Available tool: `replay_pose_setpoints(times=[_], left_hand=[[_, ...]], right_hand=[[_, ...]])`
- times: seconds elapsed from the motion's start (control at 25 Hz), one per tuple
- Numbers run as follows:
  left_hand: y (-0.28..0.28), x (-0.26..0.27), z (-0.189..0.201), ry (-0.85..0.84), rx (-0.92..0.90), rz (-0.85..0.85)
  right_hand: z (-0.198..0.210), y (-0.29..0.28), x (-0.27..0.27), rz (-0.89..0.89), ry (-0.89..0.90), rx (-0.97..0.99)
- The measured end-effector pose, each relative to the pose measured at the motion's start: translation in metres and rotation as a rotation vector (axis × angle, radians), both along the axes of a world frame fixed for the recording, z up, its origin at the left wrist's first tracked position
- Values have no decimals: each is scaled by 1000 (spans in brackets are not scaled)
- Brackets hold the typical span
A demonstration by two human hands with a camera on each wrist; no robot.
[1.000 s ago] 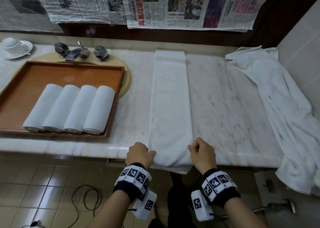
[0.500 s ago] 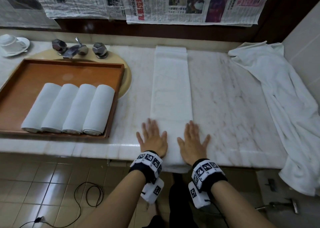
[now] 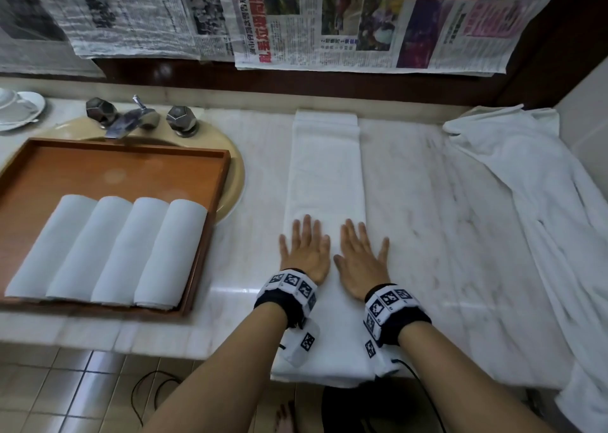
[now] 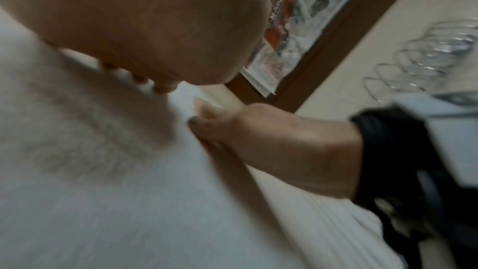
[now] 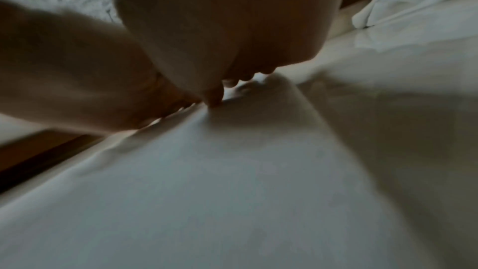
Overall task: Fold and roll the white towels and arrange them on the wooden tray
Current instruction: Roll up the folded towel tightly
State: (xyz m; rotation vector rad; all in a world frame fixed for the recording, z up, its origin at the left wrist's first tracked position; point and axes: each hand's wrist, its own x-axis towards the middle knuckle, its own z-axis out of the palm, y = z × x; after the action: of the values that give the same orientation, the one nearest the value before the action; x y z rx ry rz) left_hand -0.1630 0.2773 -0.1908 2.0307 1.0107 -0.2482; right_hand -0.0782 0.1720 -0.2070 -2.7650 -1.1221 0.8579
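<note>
Towel strip (image 3: 325,176), white, folded long and narrow, lies on the marble desk (image 3: 427,202) running from the back wall toward the near edge; its near end hangs just over that edge. Left hand (image 3: 306,251) and right hand (image 3: 360,258) lie flat on the strip's near part, palms down, fingers straight and spread, side by side and slightly apart, thumbs toward each other. Neither hand grips the cloth; both press on it. Outer fingers of each hand reach to or just past the strip's long edges. Left wrist view: the left hand fills the upper frame, blurred, over white cloth, with the right hand alongside on the same cloth. Right wrist view: dim, fingertips (image 5: 214,97) pressed into the towel surface.

Wooden tray (image 3: 115,169) sits to the left on the desk, partly over the beige sink basin (image 3: 235,182). Four rolled towels (image 3: 108,251) lie in it side by side, touching, toward the tray's near right part; the far part of the tray floor is bare wood. Faucet (image 3: 131,120) with two faceted knobs stands behind the tray. Cup and saucer (image 3: 16,107) at the far left corner. Loose white towel (image 3: 526,202) lies unfolded along the right side of the desk, draping over the near edge. Newspaper sheets (image 3: 362,21) hang on the wall behind.
</note>
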Motion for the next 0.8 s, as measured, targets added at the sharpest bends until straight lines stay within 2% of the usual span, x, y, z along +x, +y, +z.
replay_pose_setpoints(times=[0.12, 0.16, 0.2, 0.24, 0.28, 0.32, 0.4, 0.44, 0.48, 0.56, 0.6, 0.64, 0.72, 0.76, 0.8], left_hand=[[27, 17, 3, 89, -57, 523], [29, 24, 5, 143, -36, 478], [27, 32, 4, 93, -4, 318], [25, 43, -1, 29, 67, 81], [26, 51, -4, -21, 52, -13], [31, 57, -8, -19, 19, 17], [51, 70, -16, 78, 8, 371], [58, 77, -8, 148, -16, 458], [59, 83, -1, 167, 28, 378], [56, 98, -3, -5, 142, -16], [62, 102, -5, -61, 127, -143], [73, 104, -8, -70, 86, -139], [100, 102, -16, 28, 63, 214], [109, 99, -11, 123, 71, 329], [112, 94, -8, 173, 113, 276]], right_hand=[[0, 10, 28, -228, 18, -68], [0, 14, 36, -205, 7, -58], [1, 18, 41, -114, -12, -22], [0, 23, 48, -1, -20, 9], [0, 28, 54, 66, -10, 28], [-1, 32, 62, 77, -5, 27], [-1, 37, 78, 19, -46, 27], [0, 42, 85, 10, -58, 29], [1, 46, 87, 40, -62, 37], [1, 53, 91, 125, -44, 66], [2, 54, 93, 136, -35, 65], [3, 56, 94, 130, -31, 49], [2, 56, 94, 109, -44, 27], [2, 56, 92, 100, -50, 23], [2, 58, 90, 92, -54, 22]])
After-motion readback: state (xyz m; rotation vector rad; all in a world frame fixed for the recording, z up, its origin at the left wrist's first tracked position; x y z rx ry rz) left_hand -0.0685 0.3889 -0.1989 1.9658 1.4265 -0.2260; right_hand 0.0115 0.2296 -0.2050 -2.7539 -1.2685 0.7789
